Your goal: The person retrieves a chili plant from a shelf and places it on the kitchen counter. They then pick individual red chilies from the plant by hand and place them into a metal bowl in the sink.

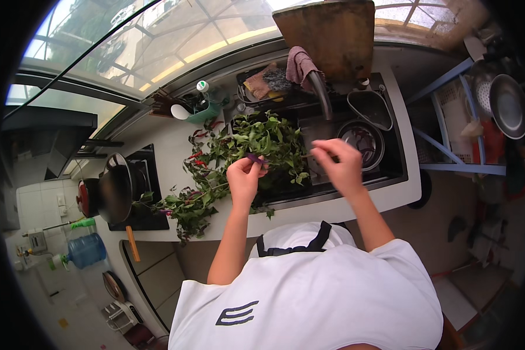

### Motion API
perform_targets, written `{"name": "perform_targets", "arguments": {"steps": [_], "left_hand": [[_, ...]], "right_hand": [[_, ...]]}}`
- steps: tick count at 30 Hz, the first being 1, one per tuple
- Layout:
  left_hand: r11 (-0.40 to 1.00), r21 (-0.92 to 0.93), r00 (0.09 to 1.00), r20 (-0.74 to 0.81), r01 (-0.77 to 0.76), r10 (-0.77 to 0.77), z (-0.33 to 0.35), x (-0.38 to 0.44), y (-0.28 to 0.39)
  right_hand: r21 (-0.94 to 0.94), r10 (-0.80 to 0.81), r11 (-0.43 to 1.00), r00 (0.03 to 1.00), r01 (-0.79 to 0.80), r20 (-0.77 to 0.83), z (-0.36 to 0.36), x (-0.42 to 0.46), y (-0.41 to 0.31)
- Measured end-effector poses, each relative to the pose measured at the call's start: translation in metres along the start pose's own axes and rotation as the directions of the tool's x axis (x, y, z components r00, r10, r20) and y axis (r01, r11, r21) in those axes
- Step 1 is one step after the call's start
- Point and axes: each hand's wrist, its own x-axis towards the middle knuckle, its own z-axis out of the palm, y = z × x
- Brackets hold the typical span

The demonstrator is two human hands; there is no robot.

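My left hand (246,178) pinches a purple pepper (256,158) between thumb and fingers, at the front of a heap of leafy green pepper plants (269,135). The plants lie over the sink and the white countertop, with red peppers (199,162) among the leaves at the left. To the right, my right hand (339,166) is raised over the sink, blurred, its thumb and fingertips close together; whether it holds something small cannot be told. Just beyond it, a round metal bowl (381,151) with dark purplish pieces inside stands in the sink.
A faucet (321,96) draped with a pink cloth (299,65) rises behind the sink, before a wooden cutting board (328,39). A strainer basket (369,107) sits at the right. At the left are a green utensil holder (205,114) and a wok (115,188) on the stove.
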Motion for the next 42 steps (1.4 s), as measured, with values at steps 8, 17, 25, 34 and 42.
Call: {"name": "perform_targets", "arguments": {"steps": [8, 17, 25, 34, 42], "left_hand": [[0.831, 0.492, 0.964, 0.083, -0.261, 0.253, 0.014, -0.023, 0.030], [0.696, 0.584, 0.899, 0.159, -0.419, 0.408, 0.013, -0.029, 0.040], [0.741, 0.339, 0.797, 0.427, -0.580, 0.428, 0.015, -0.030, 0.023], [0.661, 0.583, 0.850, 0.103, -0.472, 0.517, -0.044, -0.005, 0.006], [0.967, 0.056, 0.967, -0.044, -0.249, 0.252, -0.048, -0.002, -0.007]], "right_hand": [[-0.068, -0.200, 0.974, 0.959, 0.217, 0.202, 0.067, 0.009, -0.032], [-0.082, -0.191, 0.968, 0.913, 0.235, 0.361, 0.032, -0.008, -0.031], [-0.015, -0.009, 1.000, 0.878, 0.018, 0.478, 0.017, -0.027, -0.044], [0.333, 0.213, 0.883, 0.913, -0.332, 0.348, -0.014, -0.038, -0.029], [-0.835, 0.401, 0.536, 0.908, -0.126, 0.121, -0.018, -0.031, 0.146]]}}
